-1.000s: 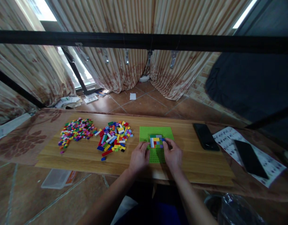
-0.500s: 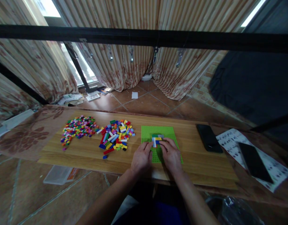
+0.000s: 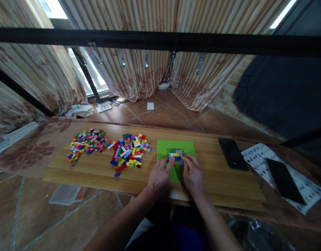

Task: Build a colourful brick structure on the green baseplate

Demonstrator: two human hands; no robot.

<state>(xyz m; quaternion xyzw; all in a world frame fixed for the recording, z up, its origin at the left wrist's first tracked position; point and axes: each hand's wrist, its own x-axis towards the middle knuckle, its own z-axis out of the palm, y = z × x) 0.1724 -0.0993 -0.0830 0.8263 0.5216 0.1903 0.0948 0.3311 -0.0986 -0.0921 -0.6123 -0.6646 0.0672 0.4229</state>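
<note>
A small build of toy bricks, with green, grey, white, yellow, blue and purple showing, stands on the light green studded baseplate. My left hand lies over the plate's left front part, its index finger stretched out onto the front left of the build, near the blue brick. At the build's right side, my right hand has its thumb and fingertips drawn together against the edge. Whether a separate small brick sits between those fingertips is hidden.
Left of the plate lies a pile of larger mixed bricks, and farther left a heap of small bricks. A black phone rests on the wooden board. Another dark device lies on a printed sheet. A black bar crosses ahead.
My left index finger has moved onto the front of the build. My right fingers have drawn back to its right side, so more of the blue brick and some purple now show.
</note>
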